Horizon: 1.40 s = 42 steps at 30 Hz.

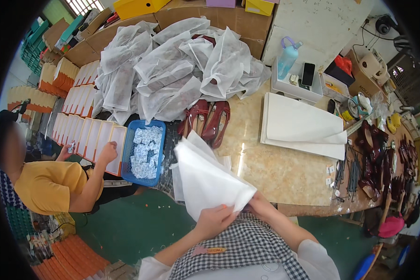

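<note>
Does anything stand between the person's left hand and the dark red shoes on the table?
Yes: the white fabric held in the left hand itself. It spreads from there toward the dark red shoes, and its far tip seems to cover the near end of one of them.

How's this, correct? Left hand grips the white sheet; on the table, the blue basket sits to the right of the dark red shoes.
One slip: in the head view, the blue basket sits to the left of the dark red shoes, not the right. The left hand does grip the white sheet.
</note>
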Each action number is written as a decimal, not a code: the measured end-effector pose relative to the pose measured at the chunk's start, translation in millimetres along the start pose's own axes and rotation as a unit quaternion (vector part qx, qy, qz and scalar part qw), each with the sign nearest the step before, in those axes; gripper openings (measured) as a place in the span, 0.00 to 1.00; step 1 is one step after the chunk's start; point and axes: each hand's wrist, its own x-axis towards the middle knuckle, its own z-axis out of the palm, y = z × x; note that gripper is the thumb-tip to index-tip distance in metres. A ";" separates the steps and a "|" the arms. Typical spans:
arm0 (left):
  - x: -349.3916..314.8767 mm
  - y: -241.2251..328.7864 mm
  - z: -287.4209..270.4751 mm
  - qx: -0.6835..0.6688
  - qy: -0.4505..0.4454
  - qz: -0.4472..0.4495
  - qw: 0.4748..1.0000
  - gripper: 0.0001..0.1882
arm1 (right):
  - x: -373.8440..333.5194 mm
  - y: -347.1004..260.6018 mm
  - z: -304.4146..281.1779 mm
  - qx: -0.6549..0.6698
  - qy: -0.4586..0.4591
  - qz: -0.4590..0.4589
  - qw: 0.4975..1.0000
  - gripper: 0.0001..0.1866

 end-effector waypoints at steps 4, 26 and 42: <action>10.1 -28.0 -59.3 0.034 0.194 -0.091 0.976 0.10 | 85.2 -76.9 51.7 -0.070 0.021 -0.271 0.960 0.22; 12.5 -85.5 -47.3 -0.113 0.309 -0.312 0.891 0.08 | 286.2 3.2 -9.0 -0.272 0.270 -0.213 0.899 0.42; 18.7 -71.1 -27.7 -0.206 0.182 -0.352 0.895 0.10 | 101.0 50.9 -102.6 -0.580 0.324 -0.304 0.683 0.19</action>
